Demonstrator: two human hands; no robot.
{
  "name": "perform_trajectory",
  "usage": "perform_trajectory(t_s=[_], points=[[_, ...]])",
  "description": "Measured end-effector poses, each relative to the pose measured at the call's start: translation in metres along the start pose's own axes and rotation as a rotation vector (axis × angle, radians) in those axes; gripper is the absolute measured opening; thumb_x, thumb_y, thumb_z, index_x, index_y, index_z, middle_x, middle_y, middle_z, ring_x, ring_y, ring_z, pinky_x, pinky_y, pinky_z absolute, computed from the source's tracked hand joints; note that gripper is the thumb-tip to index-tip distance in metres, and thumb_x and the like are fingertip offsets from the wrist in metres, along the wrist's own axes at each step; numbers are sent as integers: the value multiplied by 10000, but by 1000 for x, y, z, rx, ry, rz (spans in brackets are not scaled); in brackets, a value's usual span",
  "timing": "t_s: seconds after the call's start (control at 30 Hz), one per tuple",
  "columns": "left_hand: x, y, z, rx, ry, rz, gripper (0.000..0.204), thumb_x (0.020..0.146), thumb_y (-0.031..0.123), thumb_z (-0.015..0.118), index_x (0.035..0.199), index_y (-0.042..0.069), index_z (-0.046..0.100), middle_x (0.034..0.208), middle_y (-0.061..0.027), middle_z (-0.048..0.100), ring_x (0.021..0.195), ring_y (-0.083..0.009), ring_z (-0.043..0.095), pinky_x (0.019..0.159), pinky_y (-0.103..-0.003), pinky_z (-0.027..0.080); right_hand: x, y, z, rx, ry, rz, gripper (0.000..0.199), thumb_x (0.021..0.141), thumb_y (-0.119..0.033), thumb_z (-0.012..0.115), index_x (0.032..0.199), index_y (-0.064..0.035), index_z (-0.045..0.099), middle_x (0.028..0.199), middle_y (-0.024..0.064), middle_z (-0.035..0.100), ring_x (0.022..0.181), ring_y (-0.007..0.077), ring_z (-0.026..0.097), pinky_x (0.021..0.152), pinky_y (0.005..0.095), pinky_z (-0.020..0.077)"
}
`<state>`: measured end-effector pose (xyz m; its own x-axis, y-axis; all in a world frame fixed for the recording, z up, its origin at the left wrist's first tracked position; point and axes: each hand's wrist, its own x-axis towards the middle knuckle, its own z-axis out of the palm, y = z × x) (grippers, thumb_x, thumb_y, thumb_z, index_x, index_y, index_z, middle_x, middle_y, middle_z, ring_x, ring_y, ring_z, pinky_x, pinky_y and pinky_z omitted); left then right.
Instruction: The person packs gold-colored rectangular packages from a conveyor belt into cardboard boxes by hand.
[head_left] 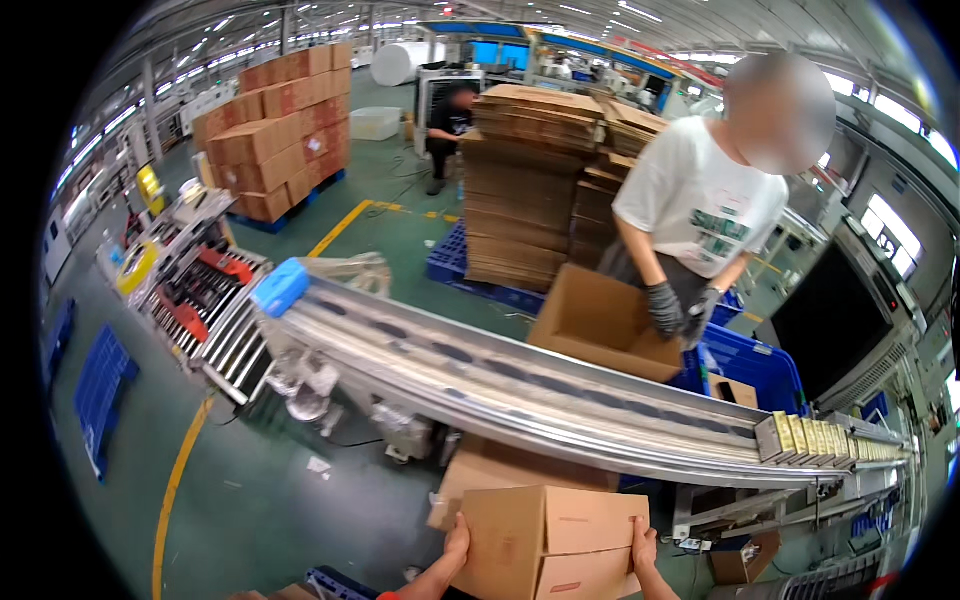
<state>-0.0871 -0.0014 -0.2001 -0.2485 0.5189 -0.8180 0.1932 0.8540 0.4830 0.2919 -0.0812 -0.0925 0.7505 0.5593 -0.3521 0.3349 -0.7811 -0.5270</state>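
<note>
A brown cardboard box (505, 540) is between my two hands, on my side of the conveyor. My left hand (456, 542) presses against its left side, and my right hand (644, 546) grips its right side. Several flaps of the box face up, lying closed or nearly so with a seam between them. Below the conveyor, just beyond the box, is another piece of brown cardboard (520, 467). Across the conveyor a person in a white T-shirt (700, 200) has gloved hands (676, 312) at an open cardboard box (600, 310).
The long conveyor (450, 365) crosses ahead, with a row of small yellow-and-white cartons (815, 440) at its right. Blue bins (765, 370) stand beyond it. Behind are flattened cardboard stacks (525, 200); boxes on a pallet (270, 150) stand far left. A roller machine (215, 300) is left.
</note>
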Motion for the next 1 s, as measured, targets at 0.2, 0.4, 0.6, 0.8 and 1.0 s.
perform_trajectory(t_s=[0.2,0.4,0.6,0.8,1.0], points=[[-10,-132,-249,-389,338,-25,797,897,661,221,1310,25,468,1293,-222,507,1228,-375,442,1025,-436,323,-150,-142,157,149,-537,-289,870,795,-694,495,1240,53,466,1158,247,565,1100,318,541,930,369,409],[-87,-163,-470,-791,696,-34,790,905,655,276,1282,-12,468,1247,-204,538,1143,-334,513,953,-421,389,-311,-293,342,38,-856,-540,824,823,-673,474,1228,44,473,1208,271,535,1156,375,504,976,407,380],[-59,-189,-624,-1038,831,95,733,916,627,315,1267,3,475,1236,-166,544,1091,-282,545,931,-393,418,-442,-430,464,54,-1004,-745,794,834,-654,467,1230,34,462,1199,260,531,1142,393,498,970,422,380],[24,-112,-759,-1016,928,105,729,910,628,333,1312,31,447,1293,-139,507,1140,-276,515,951,-400,411,-488,-576,579,66,-1041,-821,759,839,-650,460,1257,-17,470,1213,227,534,1157,372,496,967,425,382],[128,45,-894,-866,731,74,764,902,644,296,1333,29,434,1317,-163,497,1187,-307,492,980,-418,382,-484,-705,643,88,-759,-719,791,834,-663,462,1280,-10,450,1225,240,526,1158,368,495,964,428,378]])
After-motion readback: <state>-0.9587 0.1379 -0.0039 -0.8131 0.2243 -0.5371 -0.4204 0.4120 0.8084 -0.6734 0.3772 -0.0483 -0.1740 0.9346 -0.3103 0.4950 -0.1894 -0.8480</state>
